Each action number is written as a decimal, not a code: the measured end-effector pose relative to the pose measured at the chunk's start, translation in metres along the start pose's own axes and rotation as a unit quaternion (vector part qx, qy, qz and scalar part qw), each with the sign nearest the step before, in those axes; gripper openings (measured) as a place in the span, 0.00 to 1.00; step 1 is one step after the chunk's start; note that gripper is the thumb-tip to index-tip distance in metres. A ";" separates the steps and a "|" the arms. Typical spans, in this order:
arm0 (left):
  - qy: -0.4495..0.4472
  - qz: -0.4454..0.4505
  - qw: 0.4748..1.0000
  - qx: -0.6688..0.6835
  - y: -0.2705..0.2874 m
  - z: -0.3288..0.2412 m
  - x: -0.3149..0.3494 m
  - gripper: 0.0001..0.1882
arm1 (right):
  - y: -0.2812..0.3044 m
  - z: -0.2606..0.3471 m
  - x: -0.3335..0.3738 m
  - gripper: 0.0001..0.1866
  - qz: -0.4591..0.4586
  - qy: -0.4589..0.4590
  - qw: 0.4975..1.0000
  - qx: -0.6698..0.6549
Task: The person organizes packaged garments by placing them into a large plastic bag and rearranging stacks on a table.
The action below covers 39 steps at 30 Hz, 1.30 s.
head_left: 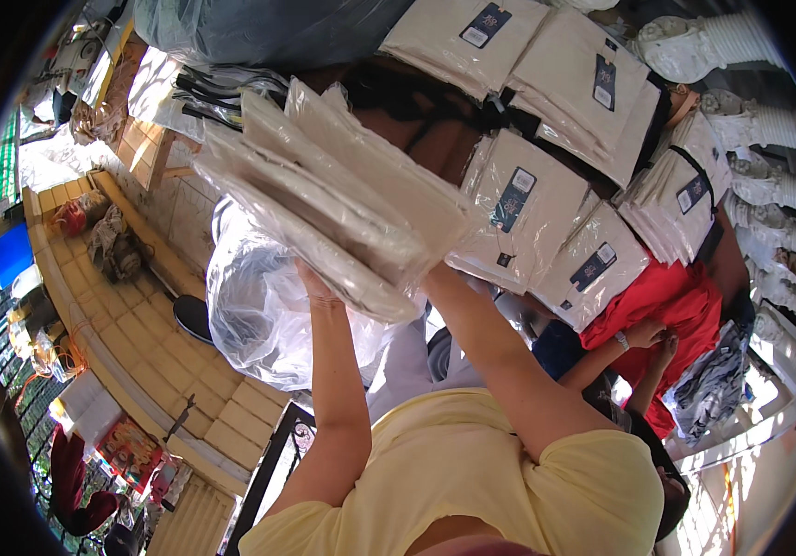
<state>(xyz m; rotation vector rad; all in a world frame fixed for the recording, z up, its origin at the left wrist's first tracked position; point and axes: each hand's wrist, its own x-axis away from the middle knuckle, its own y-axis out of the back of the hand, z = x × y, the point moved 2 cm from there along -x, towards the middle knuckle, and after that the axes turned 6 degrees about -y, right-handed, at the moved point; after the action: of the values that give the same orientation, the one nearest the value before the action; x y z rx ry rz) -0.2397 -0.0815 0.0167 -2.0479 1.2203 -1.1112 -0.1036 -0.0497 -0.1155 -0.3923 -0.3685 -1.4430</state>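
Observation:
A bundle of several cream folded garments in clear plastic sleeves (324,199) is held up in front of me, tilted, its packets fanned slightly apart. At its lower left edge my left hand (314,284) grips it from below; most of the fingers are behind the packets. My right hand (434,280) holds the bundle's right end, its fingers also hidden. Beneath the bundle a large clear plastic bag (254,320) lies bunched and gaping. Right of my right hand, similar cream packets with dark tags (518,199) lie in stacks on the table.
A person's hands (648,335) handle red cloth (671,287) at the right. A big filled grey plastic bag (231,28) stands at the far side. White ribbed balusters (768,120) line the right. A curved tiled bench (129,324) runs along the left.

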 end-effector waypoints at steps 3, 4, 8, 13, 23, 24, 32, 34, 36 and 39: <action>0.043 0.007 0.997 -0.056 0.003 0.017 -0.001 0.34 | -0.016 -0.005 0.028 0.19 -0.021 0.013 0.997 0.067; 0.054 -0.012 0.995 -0.088 -0.004 0.028 -0.004 0.33 | -0.018 -0.006 0.032 0.19 -0.029 0.020 0.996 0.082; 0.127 -0.008 0.991 -0.050 -0.007 0.067 -0.023 0.27 | -0.024 -0.011 0.044 0.18 -0.029 0.035 0.991 0.126; 0.185 -0.077 0.973 -0.111 -0.007 0.094 -0.034 0.26 | -0.028 -0.015 0.066 0.17 -0.005 0.043 0.982 0.183; 0.234 -0.085 0.959 -0.135 -0.023 0.070 -0.034 0.24 | 0.031 0.154 0.115 0.12 0.152 -0.002 0.877 0.456; 0.247 -0.076 0.958 -0.122 -0.024 0.066 -0.034 0.22 | 0.041 0.181 0.099 0.12 0.122 -0.011 0.878 0.462; 0.180 0.026 0.828 -0.531 -0.052 0.034 -0.026 0.20 | 0.075 0.208 -0.042 0.15 0.254 0.194 0.839 0.441; 0.017 0.078 0.624 -0.777 -0.067 0.026 0.002 0.20 | 0.073 0.200 -0.046 0.16 0.216 0.192 0.841 0.457; -0.056 0.092 0.624 -0.774 -0.067 0.023 0.012 0.15 | 0.068 0.198 -0.046 0.17 0.223 0.172 0.834 0.474; -0.173 0.049 0.588 -0.789 -0.056 0.028 0.022 0.10 | 0.071 0.215 -0.049 0.18 0.175 0.144 0.854 0.468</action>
<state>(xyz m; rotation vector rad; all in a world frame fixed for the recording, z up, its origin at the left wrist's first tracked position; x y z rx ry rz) -0.1840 -0.0741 0.0515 -2.8395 2.3817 1.0537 -0.0393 0.1008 0.0479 0.5276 -0.6633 -0.8039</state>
